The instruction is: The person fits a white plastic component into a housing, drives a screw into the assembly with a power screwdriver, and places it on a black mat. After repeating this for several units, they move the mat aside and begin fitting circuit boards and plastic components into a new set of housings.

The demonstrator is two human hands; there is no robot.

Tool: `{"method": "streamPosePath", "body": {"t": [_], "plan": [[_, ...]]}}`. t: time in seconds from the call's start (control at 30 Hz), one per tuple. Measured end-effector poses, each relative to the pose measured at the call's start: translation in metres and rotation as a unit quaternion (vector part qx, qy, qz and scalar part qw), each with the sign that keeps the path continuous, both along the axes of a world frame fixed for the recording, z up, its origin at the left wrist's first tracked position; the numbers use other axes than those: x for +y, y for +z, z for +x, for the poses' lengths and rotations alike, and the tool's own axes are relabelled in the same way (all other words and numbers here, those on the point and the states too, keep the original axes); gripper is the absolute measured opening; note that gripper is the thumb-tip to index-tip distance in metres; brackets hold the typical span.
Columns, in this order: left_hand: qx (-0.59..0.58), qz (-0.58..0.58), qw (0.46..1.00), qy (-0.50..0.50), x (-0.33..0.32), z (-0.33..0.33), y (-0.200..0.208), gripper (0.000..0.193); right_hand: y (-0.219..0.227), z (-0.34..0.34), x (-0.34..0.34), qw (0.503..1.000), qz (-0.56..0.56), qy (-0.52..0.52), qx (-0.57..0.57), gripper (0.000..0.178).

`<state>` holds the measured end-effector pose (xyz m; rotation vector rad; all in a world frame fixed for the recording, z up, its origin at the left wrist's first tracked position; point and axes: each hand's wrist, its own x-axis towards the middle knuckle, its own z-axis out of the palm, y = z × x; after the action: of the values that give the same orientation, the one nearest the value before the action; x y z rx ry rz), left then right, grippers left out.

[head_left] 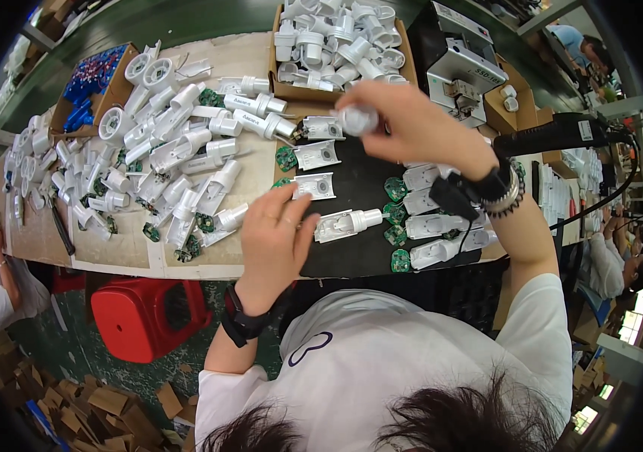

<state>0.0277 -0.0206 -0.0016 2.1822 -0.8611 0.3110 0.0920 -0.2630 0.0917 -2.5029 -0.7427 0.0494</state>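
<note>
My right hand (419, 124) is raised over the black mat, its fingers closed round a short white plastic cylinder (357, 120), blurred a little by motion. My left hand (272, 237) hovers at the mat's left edge, thumb and fingers apart. Its fingertips come close to an open white plastic half-shell (314, 186) with a green circuit board beside it; whether they touch is hard to tell. Just right of the left thumb lies a half-shell with a round neck (348, 224). Farther back are another half-shell (317, 154) and one more (323, 128), partly under the held cylinder.
White housings with green boards (442, 224) line the mat's right side. A large pile of white housings (178, 143) covers the left table. Behind are a carton of white parts (336, 45), a black machine (461, 56) and a box of blue parts (91, 87). A red stool (140, 316) stands below.
</note>
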Motion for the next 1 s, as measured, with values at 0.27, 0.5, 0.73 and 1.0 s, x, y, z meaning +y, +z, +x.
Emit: {"method": "streamPosePath", "body": {"t": [0.27, 0.5, 0.73, 1.0], "plan": [[0.090, 0.027, 0.994, 0.052, -0.003, 0.020, -0.004, 0.033, -0.041, -0.038, 0.020, 0.987, -0.149, 0.003, 0.055, 0.034], [0.089, 0.020, 0.995, 0.030, -0.005, 0.025, -0.008, 0.036, -0.062, -0.040, -0.003, 0.996, 0.019, 0.026, 0.078, 0.030], [0.144, 0.014, 0.989, 0.014, -0.008, 0.024, -0.011, 0.038, -0.062, -0.052, 0.003, 0.996, -0.076, 0.039, -0.007, 0.035], [0.010, 0.043, 0.997, -0.065, -0.010, 0.021, -0.004, 0.029, -0.063, -0.058, 0.007, 0.995, -0.092, 0.021, -0.015, 0.033]]}}
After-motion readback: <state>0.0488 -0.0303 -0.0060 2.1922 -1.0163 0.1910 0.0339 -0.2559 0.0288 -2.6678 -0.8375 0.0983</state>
